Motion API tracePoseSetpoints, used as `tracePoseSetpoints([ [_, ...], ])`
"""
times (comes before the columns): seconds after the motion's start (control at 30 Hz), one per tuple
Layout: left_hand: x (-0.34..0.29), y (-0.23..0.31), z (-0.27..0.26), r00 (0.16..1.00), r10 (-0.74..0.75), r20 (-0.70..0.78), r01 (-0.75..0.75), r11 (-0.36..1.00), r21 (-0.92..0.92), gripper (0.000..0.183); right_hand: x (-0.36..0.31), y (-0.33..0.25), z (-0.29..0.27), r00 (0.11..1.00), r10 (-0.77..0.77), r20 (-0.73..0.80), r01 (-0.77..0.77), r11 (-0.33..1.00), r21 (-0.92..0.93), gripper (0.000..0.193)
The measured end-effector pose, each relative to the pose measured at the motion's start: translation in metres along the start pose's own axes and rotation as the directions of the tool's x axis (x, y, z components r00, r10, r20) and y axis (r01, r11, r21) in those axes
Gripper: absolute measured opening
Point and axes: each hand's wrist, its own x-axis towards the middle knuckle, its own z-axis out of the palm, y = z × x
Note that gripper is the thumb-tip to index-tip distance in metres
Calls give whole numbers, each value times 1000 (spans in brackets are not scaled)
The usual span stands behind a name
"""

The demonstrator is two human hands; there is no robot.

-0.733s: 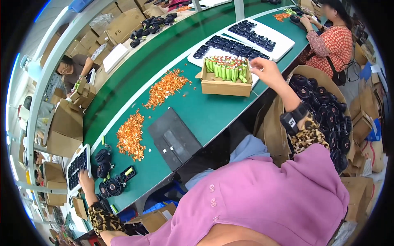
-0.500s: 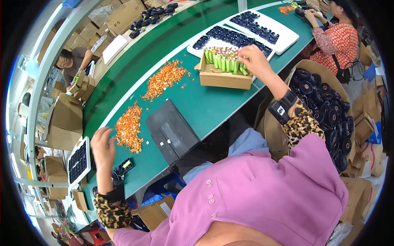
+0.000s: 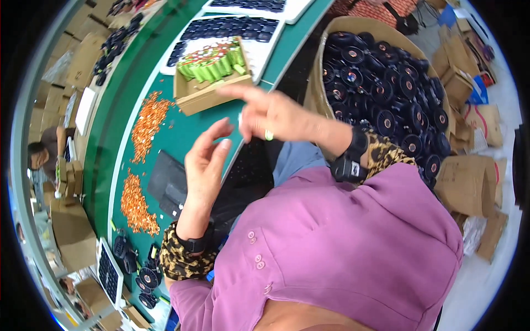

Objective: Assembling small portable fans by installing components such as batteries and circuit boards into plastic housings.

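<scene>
My left hand (image 3: pixel 204 168) is raised over the near edge of the green table, its thumb and fingers apart with nothing visible between them. Close by on its right, my right hand (image 3: pixel 276 116) has its index finger stretched out and the other fingers curled. A small white bit shows at those curled fingertips and a yellow-green spot beneath the hand; the fingers hide what they belong to. Just beyond is an open cardboard box (image 3: pixel 215 100), packed with upright green cylindrical cells (image 3: pixel 210 66) topped with white and orange.
Two heaps of small orange pieces (image 3: pixel 148 127) lie beside a dark grey flat panel (image 3: pixel 167 179). White trays (image 3: pixel 264 54) of black parts stand beyond the box. Black fan units (image 3: pixel 148 277) lie at the table's lower left. A large carton (image 3: pixel 316 77) of black fans (image 3: pixel 386 105) stands right.
My right hand has left the box of green cells and come back toward my body. My left hand has moved right, close to it. The whole view has swung to the right.
</scene>
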Motion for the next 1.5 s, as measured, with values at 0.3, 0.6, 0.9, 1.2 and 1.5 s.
tracePoseSetpoints([
  [0.3,11,-41,43,964,-158,214,225,913,-340,23,-49,17,-12,975,219,-32,-191,907,375,73],
  [0.6,10,-11,44,970,43,239,39,944,-327,8,-96,105,-210,683,-161,-712,-446,680,-582,31],
  [0.9,-18,-6,11,998,55,32,-49,984,-171,10,-160,202,-281,772,-124,-624,-599,187,-778,26],
  [1.2,-32,3,-16,996,51,78,-42,992,-117,9,-117,54,-238,688,-329,-647,-498,434,-751,23],
  [1.5,-46,-3,-33,969,73,238,-123,972,201,6,21,-35,-63,951,18,-307,-129,929,-346,17],
])
